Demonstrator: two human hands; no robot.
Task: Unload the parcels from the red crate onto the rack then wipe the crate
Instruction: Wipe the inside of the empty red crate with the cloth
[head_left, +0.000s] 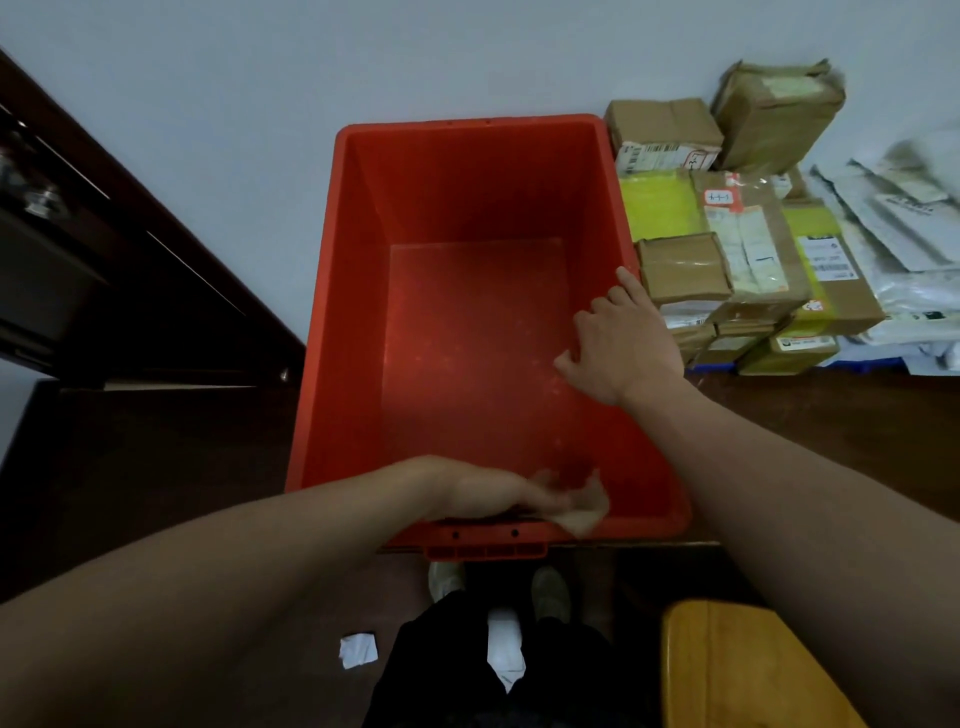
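Left hand (488, 491) holds cloth (588, 508); right hand (628, 343) grips red crate (358, 270)

Left hand (493, 492) and cloth (586, 512) blurred

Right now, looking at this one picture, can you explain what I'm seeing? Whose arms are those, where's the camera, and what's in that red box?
There is no machine here: these are a person's two bare arms, filmed by a camera worn on the head and looking down. The red crate stands on a dark table and has nothing in it. The left hand holds a pale cloth at the crate's near rim; both are blurred. The right hand rests on the right rim. Beside the crate, on the right, lie cardboard parcels and grey mailer bags.
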